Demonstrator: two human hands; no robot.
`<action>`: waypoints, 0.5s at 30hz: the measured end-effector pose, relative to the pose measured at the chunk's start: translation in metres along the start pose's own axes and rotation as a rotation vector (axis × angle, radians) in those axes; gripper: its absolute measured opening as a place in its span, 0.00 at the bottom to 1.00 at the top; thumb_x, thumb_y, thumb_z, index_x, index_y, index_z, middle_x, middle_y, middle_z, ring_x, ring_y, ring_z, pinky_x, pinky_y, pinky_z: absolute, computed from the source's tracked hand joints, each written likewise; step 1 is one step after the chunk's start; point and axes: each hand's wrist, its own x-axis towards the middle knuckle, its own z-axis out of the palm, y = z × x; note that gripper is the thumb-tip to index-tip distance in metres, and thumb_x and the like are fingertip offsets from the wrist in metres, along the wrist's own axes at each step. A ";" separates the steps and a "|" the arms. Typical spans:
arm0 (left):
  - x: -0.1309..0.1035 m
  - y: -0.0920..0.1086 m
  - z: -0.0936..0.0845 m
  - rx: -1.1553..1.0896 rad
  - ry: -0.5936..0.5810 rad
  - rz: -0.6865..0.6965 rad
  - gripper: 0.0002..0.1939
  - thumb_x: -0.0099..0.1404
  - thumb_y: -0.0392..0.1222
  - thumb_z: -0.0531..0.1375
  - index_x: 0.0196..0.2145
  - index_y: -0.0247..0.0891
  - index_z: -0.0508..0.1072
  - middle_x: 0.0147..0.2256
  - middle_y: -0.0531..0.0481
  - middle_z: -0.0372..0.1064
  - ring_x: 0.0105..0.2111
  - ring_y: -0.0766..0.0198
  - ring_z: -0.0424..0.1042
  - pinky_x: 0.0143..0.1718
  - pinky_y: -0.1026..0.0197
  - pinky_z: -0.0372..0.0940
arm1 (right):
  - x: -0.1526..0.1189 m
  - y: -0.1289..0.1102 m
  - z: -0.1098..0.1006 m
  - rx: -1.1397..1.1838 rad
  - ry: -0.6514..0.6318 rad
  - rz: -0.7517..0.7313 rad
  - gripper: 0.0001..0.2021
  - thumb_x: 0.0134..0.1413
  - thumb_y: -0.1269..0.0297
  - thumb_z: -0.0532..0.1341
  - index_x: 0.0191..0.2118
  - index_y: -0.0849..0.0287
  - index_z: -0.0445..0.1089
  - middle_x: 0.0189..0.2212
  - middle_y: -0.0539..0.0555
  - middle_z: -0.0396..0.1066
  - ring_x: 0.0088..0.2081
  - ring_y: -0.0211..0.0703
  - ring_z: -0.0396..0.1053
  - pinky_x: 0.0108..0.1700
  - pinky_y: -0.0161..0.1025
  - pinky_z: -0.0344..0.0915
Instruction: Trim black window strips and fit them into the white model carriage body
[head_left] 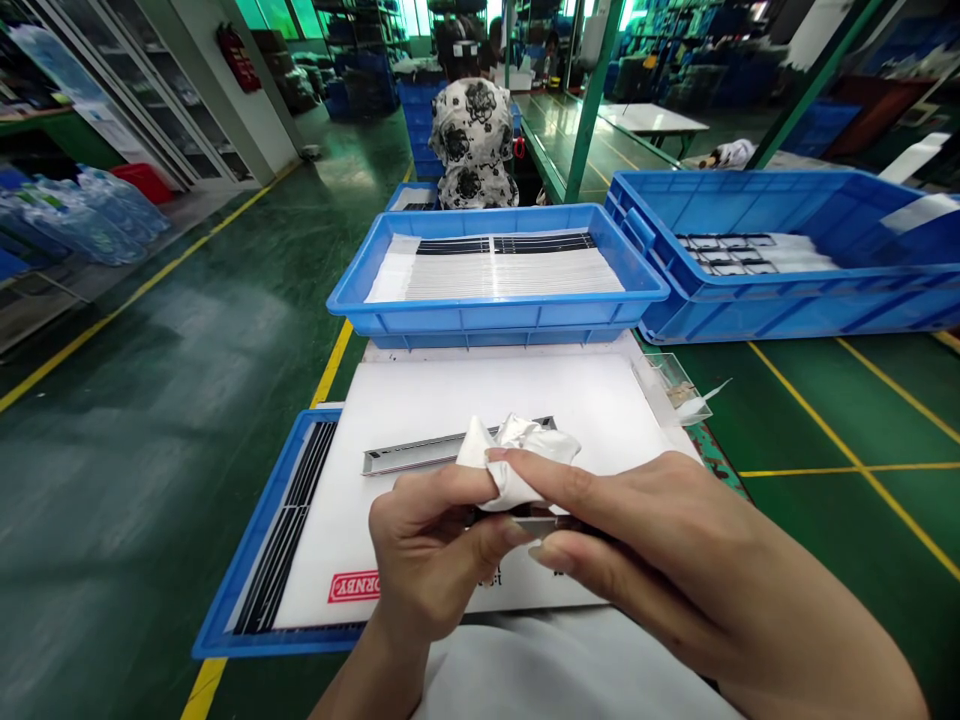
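Observation:
A crumpled white cloth [525,450] is pressed between the fingers of both hands, over a thin dark and silvery strip [541,523] that is mostly covered. My left hand [431,545] is closed on the strip, thumb below and index finger against the cloth. From the other side, my right hand [637,530] pinches the cloth onto the strip, its thumb underneath. Just beyond the hands, a long silvery channel-shaped piece [412,456] lies slantwise on a white board [600,390]; the cloth hides part of it.
A blue tray [495,322] with rows of dark-edged white strips stands behind the board. Another blue tray [259,540] of dark strips sits at the left, partly under the board. At right are a large blue bin [810,310] and a small clear box [671,380]. A person [476,140] sits ahead.

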 end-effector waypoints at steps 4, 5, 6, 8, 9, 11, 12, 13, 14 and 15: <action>0.001 0.002 0.003 -0.004 0.019 -0.016 0.05 0.65 0.40 0.72 0.40 0.44 0.86 0.20 0.54 0.73 0.14 0.73 0.62 0.12 0.72 0.53 | 0.000 -0.001 0.000 -0.067 0.032 -0.014 0.17 0.80 0.59 0.49 0.66 0.50 0.63 0.40 0.44 0.84 0.34 0.39 0.81 0.33 0.38 0.70; 0.001 0.003 0.003 -0.003 0.022 -0.010 0.05 0.65 0.40 0.72 0.39 0.44 0.86 0.20 0.53 0.73 0.14 0.73 0.62 0.11 0.72 0.54 | 0.000 -0.001 0.000 -0.076 0.038 -0.013 0.17 0.80 0.60 0.49 0.66 0.50 0.63 0.40 0.44 0.84 0.34 0.39 0.81 0.33 0.38 0.69; 0.001 0.003 0.003 0.001 0.023 -0.004 0.04 0.65 0.40 0.72 0.39 0.43 0.86 0.21 0.53 0.73 0.14 0.73 0.62 0.11 0.72 0.54 | 0.000 -0.002 -0.001 -0.080 0.040 -0.013 0.17 0.80 0.60 0.49 0.66 0.50 0.63 0.39 0.43 0.84 0.33 0.39 0.81 0.33 0.38 0.69; 0.001 0.003 0.003 0.007 0.019 0.009 0.05 0.65 0.41 0.72 0.39 0.42 0.86 0.21 0.52 0.74 0.14 0.73 0.62 0.12 0.71 0.55 | 0.000 -0.002 -0.001 -0.073 0.035 -0.015 0.17 0.80 0.61 0.49 0.67 0.50 0.63 0.38 0.43 0.84 0.33 0.39 0.81 0.33 0.37 0.69; 0.000 0.002 0.002 0.008 0.019 0.009 0.05 0.65 0.41 0.72 0.39 0.42 0.86 0.21 0.52 0.74 0.14 0.73 0.63 0.12 0.71 0.55 | 0.000 -0.002 -0.001 -0.071 0.038 -0.017 0.17 0.80 0.61 0.50 0.67 0.50 0.62 0.38 0.43 0.84 0.33 0.39 0.81 0.33 0.37 0.69; -0.001 0.002 0.000 0.006 0.016 0.001 0.05 0.65 0.41 0.72 0.39 0.43 0.86 0.22 0.52 0.75 0.14 0.73 0.63 0.12 0.71 0.55 | 0.000 -0.003 0.000 -0.069 0.042 -0.023 0.17 0.80 0.60 0.50 0.67 0.50 0.62 0.38 0.43 0.84 0.32 0.39 0.81 0.32 0.37 0.69; -0.002 0.002 0.000 0.002 0.015 -0.004 0.05 0.65 0.42 0.72 0.40 0.44 0.86 0.22 0.53 0.76 0.15 0.73 0.63 0.13 0.71 0.55 | 0.000 -0.003 0.000 -0.069 0.043 -0.025 0.17 0.80 0.59 0.50 0.67 0.49 0.63 0.38 0.43 0.84 0.32 0.39 0.81 0.32 0.37 0.69; -0.003 0.002 -0.001 -0.001 0.015 -0.011 0.05 0.65 0.42 0.72 0.40 0.44 0.86 0.23 0.53 0.76 0.15 0.74 0.63 0.13 0.72 0.55 | 0.000 -0.003 0.000 -0.069 0.044 -0.024 0.17 0.80 0.59 0.49 0.66 0.50 0.63 0.38 0.43 0.84 0.32 0.39 0.81 0.32 0.37 0.69; -0.004 0.002 -0.001 -0.003 0.016 -0.016 0.04 0.66 0.42 0.72 0.40 0.44 0.86 0.23 0.53 0.76 0.15 0.74 0.63 0.13 0.72 0.56 | 0.000 -0.003 0.000 -0.067 0.042 -0.022 0.16 0.80 0.59 0.49 0.66 0.50 0.63 0.37 0.43 0.84 0.33 0.39 0.81 0.33 0.37 0.69; -0.005 0.002 -0.001 -0.003 0.018 -0.018 0.04 0.66 0.42 0.72 0.39 0.44 0.86 0.23 0.53 0.76 0.15 0.74 0.63 0.14 0.72 0.56 | 0.000 -0.002 0.000 -0.060 0.039 -0.022 0.16 0.81 0.58 0.49 0.65 0.50 0.64 0.37 0.44 0.84 0.33 0.39 0.81 0.33 0.37 0.69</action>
